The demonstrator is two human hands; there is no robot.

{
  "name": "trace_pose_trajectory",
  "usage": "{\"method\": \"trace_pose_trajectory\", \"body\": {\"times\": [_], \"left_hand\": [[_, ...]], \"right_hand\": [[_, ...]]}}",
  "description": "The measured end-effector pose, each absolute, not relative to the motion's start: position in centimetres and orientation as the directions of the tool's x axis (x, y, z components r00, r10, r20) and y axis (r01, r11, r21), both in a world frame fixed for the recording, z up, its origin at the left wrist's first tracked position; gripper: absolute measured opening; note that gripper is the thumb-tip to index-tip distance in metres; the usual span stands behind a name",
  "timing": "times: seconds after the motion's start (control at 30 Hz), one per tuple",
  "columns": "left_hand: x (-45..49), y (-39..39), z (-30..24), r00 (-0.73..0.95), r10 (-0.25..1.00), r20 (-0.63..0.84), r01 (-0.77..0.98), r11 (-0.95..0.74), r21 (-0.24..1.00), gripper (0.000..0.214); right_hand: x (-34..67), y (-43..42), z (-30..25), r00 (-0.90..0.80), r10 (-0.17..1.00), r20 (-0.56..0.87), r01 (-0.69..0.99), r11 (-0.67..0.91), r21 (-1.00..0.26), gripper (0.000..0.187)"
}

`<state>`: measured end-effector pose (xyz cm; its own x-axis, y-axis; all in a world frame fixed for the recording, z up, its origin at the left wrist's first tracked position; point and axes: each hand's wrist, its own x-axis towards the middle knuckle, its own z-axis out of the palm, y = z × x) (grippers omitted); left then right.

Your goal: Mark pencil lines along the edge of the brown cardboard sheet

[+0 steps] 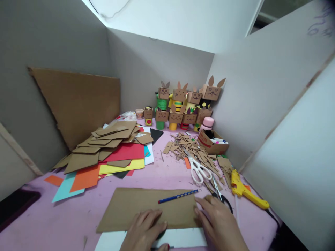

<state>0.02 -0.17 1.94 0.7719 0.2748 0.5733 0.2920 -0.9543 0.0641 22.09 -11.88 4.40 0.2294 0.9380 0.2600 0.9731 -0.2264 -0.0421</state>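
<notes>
A rectangular piece of brown cardboard (136, 204) lies flat at the front of the table, partly over a white sheet of paper (190, 237). My left hand (143, 228) rests on its lower edge and the paper, fingers spread. A small dark thing, partly hidden, shows beneath that thumb. My right hand (220, 219) touches the cardboard's right edge with its fingertips, the fingers apart. Across the cardboard's upper right lies a blue patterned pencil (178, 196). White-handled scissors (200, 170) and black-handled scissors (220, 195) lie beyond my right hand.
To the left are stacked cardboard pieces (83, 162), coloured paper (86, 177) and a dark phone-like object (18, 207). Cardboard scraps (188, 144), a box of pens (213, 148) and a yellow glue gun (248, 195) lie right. Cardboard animal figures (176, 118) stand behind.
</notes>
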Motion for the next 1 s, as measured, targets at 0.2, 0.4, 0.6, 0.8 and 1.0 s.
{"method": "trace_pose_trajectory", "body": {"times": [0.2,0.4,0.6,0.8,1.0], "left_hand": [[-0.1,-0.8,2.0,0.767,0.364,0.528,0.325,-0.931,0.168,0.027],[0.0,-1.5,2.4,0.77,0.465,0.436,0.364,-0.882,0.298,0.026],[0.0,-1.5,1.9,0.774,0.487,0.406,0.367,-0.866,0.339,0.027],[0.0,-1.5,1.9,0.768,0.501,0.4,0.369,-0.855,0.364,0.029],[-0.1,-1.4,1.6,0.782,0.474,0.406,0.36,-0.874,0.326,0.028]], "right_hand": [[19.5,-6.0,6.7,0.229,0.955,0.191,0.957,-0.256,0.136,0.031],[19.3,-6.1,5.3,0.221,0.942,0.253,0.942,-0.273,0.194,0.032],[19.8,-7.7,4.1,0.15,0.872,0.466,0.977,-0.203,0.067,0.022],[19.3,-11.2,4.0,0.39,0.677,0.624,0.899,-0.135,-0.416,0.006],[16.1,-13.5,1.3,0.725,0.675,0.139,0.249,-0.068,-0.966,0.022]]}}
